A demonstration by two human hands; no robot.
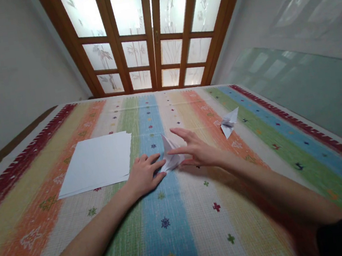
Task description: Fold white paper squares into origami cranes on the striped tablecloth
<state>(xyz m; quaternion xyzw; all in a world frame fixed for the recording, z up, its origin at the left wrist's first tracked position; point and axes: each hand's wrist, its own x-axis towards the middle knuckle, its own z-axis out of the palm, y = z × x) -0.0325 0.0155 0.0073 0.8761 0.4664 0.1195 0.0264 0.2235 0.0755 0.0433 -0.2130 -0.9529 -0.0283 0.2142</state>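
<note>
A partly folded piece of white paper (170, 160) lies on the striped tablecloth in the middle, one pointed corner standing up away from me. My left hand (144, 174) rests palm down at its left side, fingers spread, with fingertips at the paper's edge. From the right, my right hand (197, 149) reaches over the same paper with its fingers apart. Its index finger is raised and another finger lies across the paper. Part of the paper is hidden behind the right fingers, so I cannot tell how firmly they touch it.
A stack of white paper sheets (96, 163) lies left of my hands, its edges slightly uneven. Farther right sits a folded paper figure (229, 122) with pointed ends. The tablecloth (166, 237) covers the table. Behind it stand wooden doors (151, 42) with frosted panes.
</note>
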